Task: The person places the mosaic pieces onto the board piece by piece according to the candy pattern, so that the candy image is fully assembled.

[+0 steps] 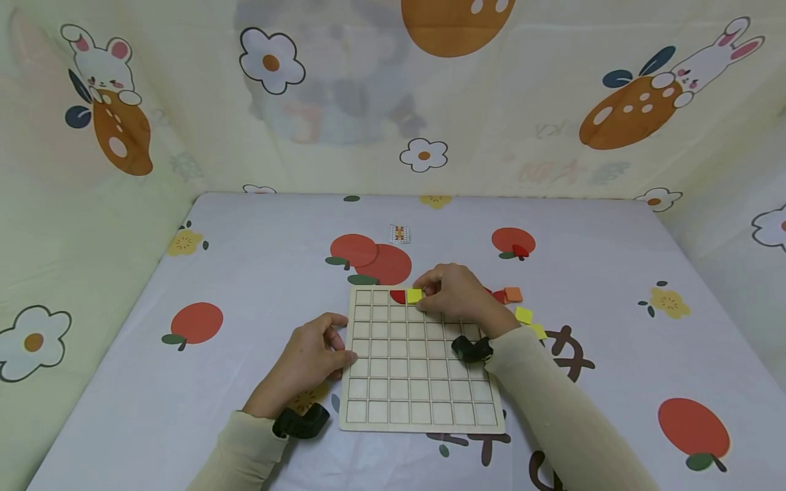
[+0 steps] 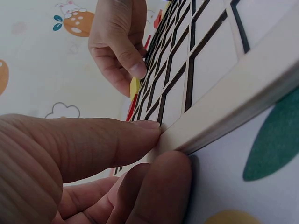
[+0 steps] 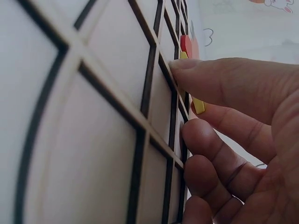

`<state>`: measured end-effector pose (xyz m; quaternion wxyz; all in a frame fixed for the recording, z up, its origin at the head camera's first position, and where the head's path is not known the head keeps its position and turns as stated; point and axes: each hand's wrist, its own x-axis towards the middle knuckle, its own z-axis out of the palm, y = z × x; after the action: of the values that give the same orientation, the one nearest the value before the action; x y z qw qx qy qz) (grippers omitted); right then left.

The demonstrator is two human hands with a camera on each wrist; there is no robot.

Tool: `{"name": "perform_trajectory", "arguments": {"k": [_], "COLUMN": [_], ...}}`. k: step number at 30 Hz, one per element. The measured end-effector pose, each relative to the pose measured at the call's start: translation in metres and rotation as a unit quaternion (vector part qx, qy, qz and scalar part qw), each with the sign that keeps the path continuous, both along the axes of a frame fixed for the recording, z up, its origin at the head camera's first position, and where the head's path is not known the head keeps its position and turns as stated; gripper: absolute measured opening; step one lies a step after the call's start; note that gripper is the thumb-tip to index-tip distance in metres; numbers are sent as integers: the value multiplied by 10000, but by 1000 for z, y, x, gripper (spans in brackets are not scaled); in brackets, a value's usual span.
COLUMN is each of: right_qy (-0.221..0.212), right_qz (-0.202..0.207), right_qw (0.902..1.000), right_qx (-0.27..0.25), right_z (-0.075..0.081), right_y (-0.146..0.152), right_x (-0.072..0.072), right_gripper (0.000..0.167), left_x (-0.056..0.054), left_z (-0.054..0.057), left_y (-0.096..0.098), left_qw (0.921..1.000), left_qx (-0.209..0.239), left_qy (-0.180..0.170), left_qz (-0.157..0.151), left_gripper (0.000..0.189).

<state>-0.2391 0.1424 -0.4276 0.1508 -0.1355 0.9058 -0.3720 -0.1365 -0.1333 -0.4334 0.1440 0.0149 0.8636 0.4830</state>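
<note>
A wooden grid board (image 1: 371, 389) with square cells lies flat on the table. Along its left edge, my left hand (image 1: 313, 348) holds the rim with thumb and index finger. My right hand (image 1: 457, 293) reaches over the board's far side and pinches a yellow square tile (image 1: 414, 296) at the top row. Just left of that tile, a red piece (image 1: 398, 297) with a rounded edge sits in the top row. In the right wrist view, the thumb and index finger partly cover the yellow tile (image 3: 200, 106). Wrist cameras are strapped at both sleeves.
Right of the board lie an orange tile (image 1: 513, 294), a red piece (image 1: 499, 296) and yellow tiles (image 1: 523, 314), partly behind the right arm. Farther back are a small red piece (image 1: 520, 251) and a little patterned square (image 1: 400, 234). Printed cloth walls (image 1: 344, 164) enclose the table.
</note>
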Motion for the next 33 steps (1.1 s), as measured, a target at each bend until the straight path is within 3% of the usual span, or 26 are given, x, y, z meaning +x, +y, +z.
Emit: {"name": "perform_trajectory", "arguments": {"k": [12,20,25,33], "right_qy": [33,117,133,114], "right_qz": [-66,-712,-917,-965], "right_qw": [9998,9959,9951,9949], "right_qx": [-170,-551,-344,257], "right_z": [4,20,26,23], "right_y": [6,44,73,97], "right_x": [2,-1,0,8], "right_gripper": [34,35,38,37], "left_x": [0,0,-1,0], "left_z": [-2,-2,-1,1], "left_y": [0,-1,-1,-1], "left_qw": [10000,9999,9999,10000], "left_qx": [55,100,99,2], "left_qy": [41,32,-4,-30], "left_qz": [-29,-52,-53,-9], "left_gripper": [55,56,57,57]}}
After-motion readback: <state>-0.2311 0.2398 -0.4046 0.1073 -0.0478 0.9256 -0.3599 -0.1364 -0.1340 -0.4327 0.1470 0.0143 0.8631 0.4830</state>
